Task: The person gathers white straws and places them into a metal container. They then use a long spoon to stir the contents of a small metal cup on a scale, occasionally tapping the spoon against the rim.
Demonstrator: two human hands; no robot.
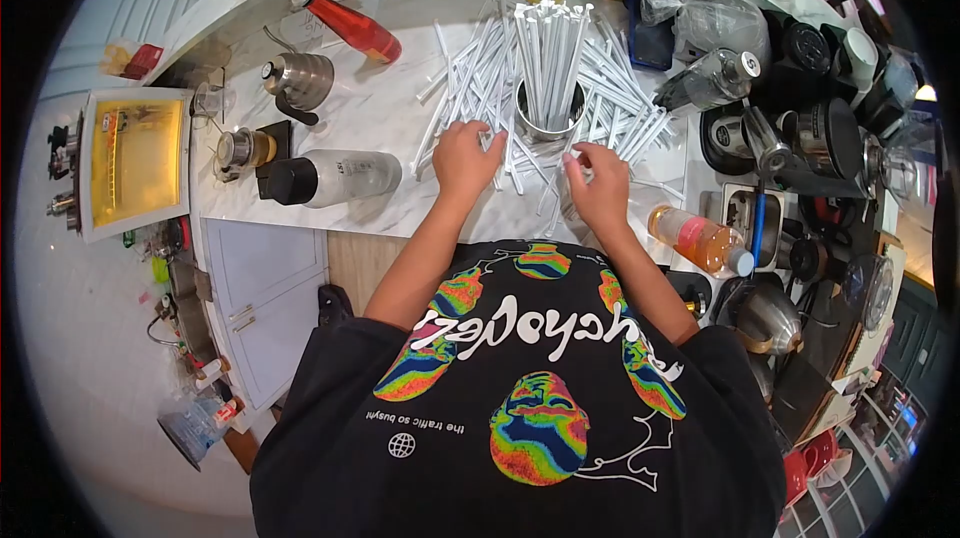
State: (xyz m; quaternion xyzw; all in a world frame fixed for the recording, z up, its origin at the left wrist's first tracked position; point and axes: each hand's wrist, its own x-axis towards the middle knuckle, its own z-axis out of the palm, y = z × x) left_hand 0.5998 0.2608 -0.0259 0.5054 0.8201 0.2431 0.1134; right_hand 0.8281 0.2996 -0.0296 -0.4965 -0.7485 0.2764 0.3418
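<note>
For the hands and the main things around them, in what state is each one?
Left hand: fingers bent, at the straws; grip unclear
Right hand: fingers bent, at the straws; grip unclear
Loose straws: scattered in a pile
Bundled straws: standing in the cup
Metal cup: upright, holding straws
Clear bottle: black cap on
Pink-labelled bottle: capped

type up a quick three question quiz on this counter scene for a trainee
1. True or false: loose white straws lie on both sides of the metal cup.
2. Which is nearest the right hand? a) the red bottle b) the pink-labelled bottle c) the tape roll
3. Fill in: the clear bottle beside the left hand has a ____ cap.

Key: 1. true; 2. b; 3. black
</note>
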